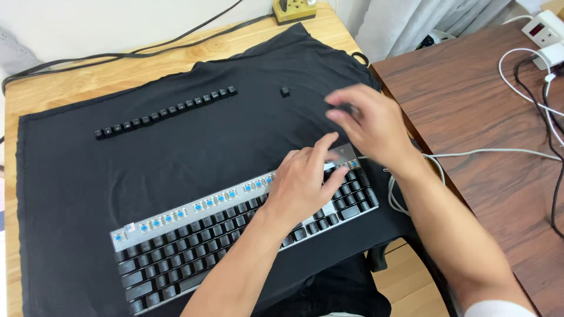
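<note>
Right now both bare hands work over a silver-framed mechanical keyboard with black keycaps and blue switches (235, 235), lying diagonally on a black cloth spread over a light wooden table (147, 64). Left hand (302, 185) rests palm-down on the keyboard's right-centre part, fingers spread fairly wide, index finger stretched toward the top right corner, pressing the frame down. Right hand (373, 126) hovers above the keyboard's right end, motion-blurred; fingers curled narrow, thumb and fingertips pinched on a small dark keycap (348, 108). Keyboard's top row is stripped, blue switches exposed along it; lower rows keep their caps. Row of removed black keycaps (167, 111) lined up on the cloth well above the keyboard, slanting up to the right. One single black keycap (285, 92) sits apart from that row, near the right hand. Dark brown wooden desk (482, 117) to the right carries white cables (529, 70). Yellow power strip (294, 9) at the table's far edge, with black cords running left.
</note>
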